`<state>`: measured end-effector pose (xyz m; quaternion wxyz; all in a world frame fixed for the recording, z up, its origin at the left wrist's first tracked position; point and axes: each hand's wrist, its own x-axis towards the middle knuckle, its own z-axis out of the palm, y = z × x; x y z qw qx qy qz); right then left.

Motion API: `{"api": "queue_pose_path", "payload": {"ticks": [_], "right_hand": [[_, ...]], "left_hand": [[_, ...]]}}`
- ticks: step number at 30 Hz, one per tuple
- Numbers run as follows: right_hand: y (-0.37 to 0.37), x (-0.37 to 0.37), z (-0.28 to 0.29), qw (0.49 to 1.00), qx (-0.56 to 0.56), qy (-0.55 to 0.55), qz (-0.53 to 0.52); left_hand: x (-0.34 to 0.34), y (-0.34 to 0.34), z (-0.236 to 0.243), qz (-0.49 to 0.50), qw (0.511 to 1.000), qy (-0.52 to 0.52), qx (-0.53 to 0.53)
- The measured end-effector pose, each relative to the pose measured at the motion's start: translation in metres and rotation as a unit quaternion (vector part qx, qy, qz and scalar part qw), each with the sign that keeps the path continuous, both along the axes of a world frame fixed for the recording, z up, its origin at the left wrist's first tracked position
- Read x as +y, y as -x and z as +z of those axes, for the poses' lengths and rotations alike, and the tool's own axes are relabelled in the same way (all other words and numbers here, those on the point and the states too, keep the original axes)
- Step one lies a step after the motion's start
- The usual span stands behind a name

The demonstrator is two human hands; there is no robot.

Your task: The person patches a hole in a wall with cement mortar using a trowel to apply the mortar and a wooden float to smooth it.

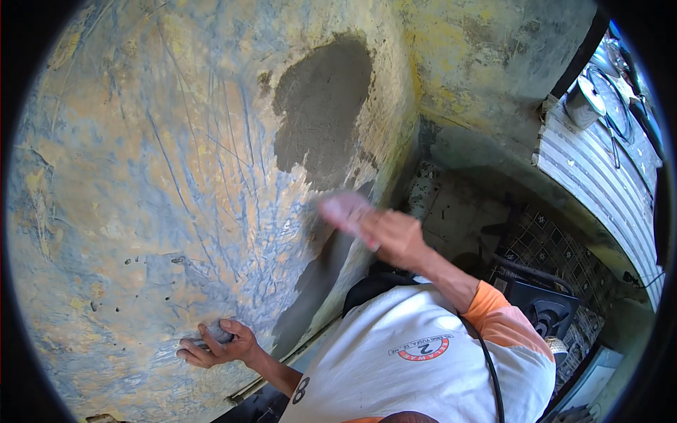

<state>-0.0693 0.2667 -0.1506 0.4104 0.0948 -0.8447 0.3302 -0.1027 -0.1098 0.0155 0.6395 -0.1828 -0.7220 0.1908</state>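
Note:
A worn, scratched wall point(141, 211) with blue, tan and yellow stains fills the left and middle. High on it lies a dark grey patch of what looks like damp mortar point(326, 106). Another grey patch point(300, 303) runs down beside the corner. Between the two, my right hand point(396, 238) grips a flat pinkish piece point(345, 211) held at the wall; motion blurs it, so I cannot tell its kind or whether it touches. Lower left, my left hand point(236, 345) is closed round a grey lump point(220, 333), close against the wall.
The wall turns a corner at the right into a yellow-stained wall point(479, 63). A corrugated sheet point(599, 155) carries a pot point(585, 102) and cables at the upper right. Below stand a dark speaker-like box point(543, 310) and a patterned floor point(564, 254). A black cord point(493, 374) hangs over my shirt.

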Motion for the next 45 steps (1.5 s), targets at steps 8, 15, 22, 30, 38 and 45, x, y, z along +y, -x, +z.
{"api": "queue_pose_path", "payload": {"ticks": [8, 15, 22, 30, 38, 45], "right_hand": [[0.049, 0.028, -0.015, 0.944, -0.170, 0.256, -0.118], [0.015, 0.019, -0.007, 0.962, -0.080, 0.260, -0.032], [0.032, 0.010, -0.006, 0.966, -0.124, 0.226, -0.022], [0.082, 0.134, 0.028, 0.969, 0.033, 0.179, -0.169], [0.143, 0.194, 0.101, 0.968, 0.164, -0.093, -0.163], [0.132, 0.184, 0.048, 0.989, 0.069, -0.035, -0.123]], "left_hand": [[0.007, 0.003, 0.001, -0.016, 1.000, 0.004, 0.004], [0.003, -0.004, 0.002, -0.003, 1.000, 0.008, 0.003], [0.005, -0.002, 0.002, 0.009, 1.000, 0.017, 0.001], [0.002, -0.007, 0.002, 0.025, 0.999, 0.018, -0.011], [0.003, -0.005, 0.001, 0.028, 0.999, 0.017, -0.007], [0.007, -0.003, 0.001, 0.009, 1.000, 0.011, -0.007]]}}
